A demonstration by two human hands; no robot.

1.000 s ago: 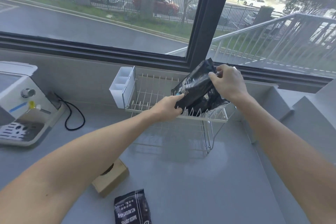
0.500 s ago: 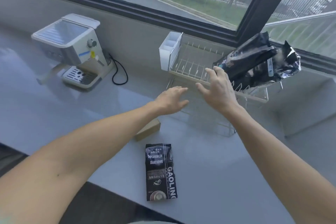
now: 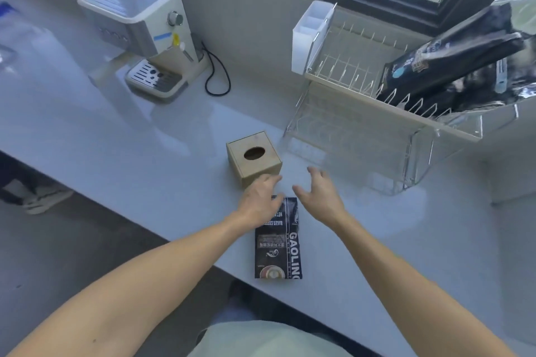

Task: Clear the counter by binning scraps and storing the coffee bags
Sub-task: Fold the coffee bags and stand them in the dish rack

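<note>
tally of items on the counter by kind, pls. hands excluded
Coffee bags: 2, one flat on the counter, one in the rack
Dish rack: 1
Coffee machine: 1
Wooden box: 1
Total: 5

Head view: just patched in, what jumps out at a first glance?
Both hands, left hand and right hand, hover open over the top end of a black coffee bag lying flat near the counter's front edge, just before a wooden box. More black coffee bags lean in the dish rack at the right; a coffee machine stands far left.
</note>
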